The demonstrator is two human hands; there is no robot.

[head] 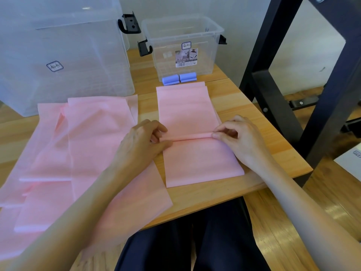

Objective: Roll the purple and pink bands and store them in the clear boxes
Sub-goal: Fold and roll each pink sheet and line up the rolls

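Note:
A long pink band (187, 110) lies flat on the wooden table (263, 133) in front of me, with a thin rolled ridge (188, 136) across its middle. My left hand (143, 141) pinches the ridge's left end. At the right end, my right hand (237, 136) pinches it with thumb and fingertips. Two rolled purple bands (179, 78) lie side by side on the table, just in front of the small clear box (182, 45). A large clear box (64, 51) stands at the back left.
Several loose pink bands (78, 153) are spread in a pile over the left half of the table, partly under my left forearm. A black metal frame (277, 79) rises right of the table. My dark-trousered legs (195, 241) sit below the table's front edge.

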